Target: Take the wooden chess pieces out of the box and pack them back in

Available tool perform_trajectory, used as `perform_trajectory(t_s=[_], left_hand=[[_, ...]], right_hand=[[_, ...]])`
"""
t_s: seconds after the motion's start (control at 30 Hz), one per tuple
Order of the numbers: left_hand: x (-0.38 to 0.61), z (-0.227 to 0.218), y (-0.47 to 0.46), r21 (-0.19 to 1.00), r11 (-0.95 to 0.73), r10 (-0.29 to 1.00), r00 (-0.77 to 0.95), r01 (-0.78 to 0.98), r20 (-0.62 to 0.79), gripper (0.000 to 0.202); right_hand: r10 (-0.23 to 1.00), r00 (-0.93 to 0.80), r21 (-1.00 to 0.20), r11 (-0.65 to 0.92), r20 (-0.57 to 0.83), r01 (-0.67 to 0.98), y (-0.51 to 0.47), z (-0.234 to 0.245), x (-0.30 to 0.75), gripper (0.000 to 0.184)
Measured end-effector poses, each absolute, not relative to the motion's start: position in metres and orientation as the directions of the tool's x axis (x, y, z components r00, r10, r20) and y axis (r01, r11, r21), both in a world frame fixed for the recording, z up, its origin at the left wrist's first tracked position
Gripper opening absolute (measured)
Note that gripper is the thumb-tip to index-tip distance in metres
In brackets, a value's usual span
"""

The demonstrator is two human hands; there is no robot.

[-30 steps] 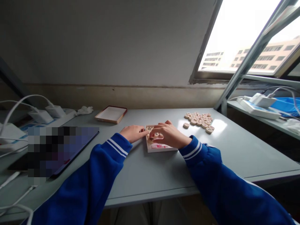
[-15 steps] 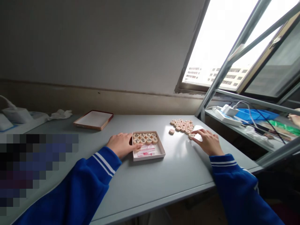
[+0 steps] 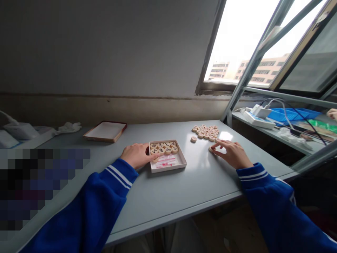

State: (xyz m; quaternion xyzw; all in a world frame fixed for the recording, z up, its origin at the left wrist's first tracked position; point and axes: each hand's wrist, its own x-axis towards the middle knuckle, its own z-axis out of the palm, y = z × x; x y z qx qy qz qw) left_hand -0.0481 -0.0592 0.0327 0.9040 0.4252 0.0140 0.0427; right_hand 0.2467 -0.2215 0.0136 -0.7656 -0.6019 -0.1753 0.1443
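A shallow white box (image 3: 181,162) lies on the grey table (image 3: 163,196). Two rows of round wooden chess pieces (image 3: 163,147) fill its far part. My left hand (image 3: 137,155) rests against the box's left side, fingers curled round its edge. My right hand (image 3: 231,153) lies on the table to the right, its fingertips pinching one wooden piece (image 3: 211,149). Just beyond it sits a heap of loose wooden pieces (image 3: 205,131), with a single piece (image 3: 193,139) lying apart on the left.
The box's lid (image 3: 105,131) lies upside down at the back left. A white cloth (image 3: 68,127) and chargers lie further left. A side shelf on the right carries a power strip (image 3: 256,119) and cables. Another person's hand (image 3: 332,113) shows at the far right edge.
My right hand left the box, reached right to the loose pieces and has drawn one piece a little toward me. My left hand stayed at the box's side.
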Motion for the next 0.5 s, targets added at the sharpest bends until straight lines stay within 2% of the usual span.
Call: perform_trajectory(t_s=[0.07,0.17,0.23,0.37,0.5], left_hand=[[-0.048,0.032,-0.059,0.094,-0.634,0.771,0.637,0.768,-0.005,0.060],[-0.049,0.029,-0.056,0.111,-0.633,0.771,0.637,0.766,0.005,0.065],[-0.049,0.027,-0.055,0.117,-0.634,0.771,0.637,0.765,0.010,0.068],[-0.050,0.026,-0.055,0.119,-0.648,0.760,0.650,0.752,0.025,0.067],[-0.050,0.025,-0.056,0.106,-0.649,0.761,0.646,0.754,0.060,0.063]], right_hand=[[0.868,0.167,-0.110,-0.130,0.467,0.985,-0.217,0.019,0.230,0.021],[0.872,0.023,-0.255,0.118,0.489,0.960,-0.202,0.030,0.197,0.025],[0.879,-0.097,-0.257,0.240,0.466,0.936,-0.187,0.037,0.172,0.026],[0.893,-0.280,-0.220,0.370,0.353,0.903,-0.157,0.041,0.135,0.016],[0.844,-0.449,-0.200,0.514,0.295,0.834,-0.138,0.031,0.125,0.012]])
